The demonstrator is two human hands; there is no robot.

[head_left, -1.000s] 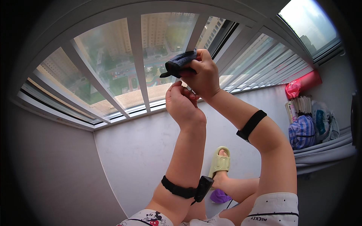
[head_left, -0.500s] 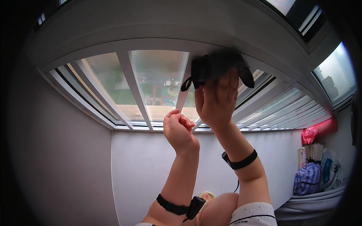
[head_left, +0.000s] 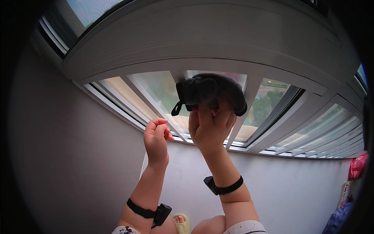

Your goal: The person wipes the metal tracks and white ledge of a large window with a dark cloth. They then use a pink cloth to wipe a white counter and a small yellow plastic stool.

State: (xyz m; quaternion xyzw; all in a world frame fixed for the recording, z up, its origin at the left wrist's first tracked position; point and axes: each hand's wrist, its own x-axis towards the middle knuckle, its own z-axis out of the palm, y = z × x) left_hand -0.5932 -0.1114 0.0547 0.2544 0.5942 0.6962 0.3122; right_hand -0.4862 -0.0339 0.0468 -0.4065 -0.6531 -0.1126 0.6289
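My right hand (head_left: 212, 130) grips a bunched dark grey cloth (head_left: 206, 87) with a small black loop hanging from its left side. The cloth is in front of the white window bars and glass, below the wide sill-like frame. Whether it presses on the bars or the glass I cannot tell. A bit of red or pink shows between my fingers under the cloth. To the left, my left hand (head_left: 156, 136) is raised in front of the wall and window edge. Its fingers are curled in loosely, with nothing seen in them.
White vertical bars (head_left: 251, 109) divide the window, and a black-edged pane runs to the right. Above is a broad pale frame (head_left: 202, 35). A pale wall (head_left: 183, 171) lies below. At the far right are a pink bag (head_left: 357, 165) and a blue checked bag (head_left: 338, 218).
The view has swung toward the right. The cloth in my right hand has moved down and left in the picture, and is sharper now. My left hand stays curled.
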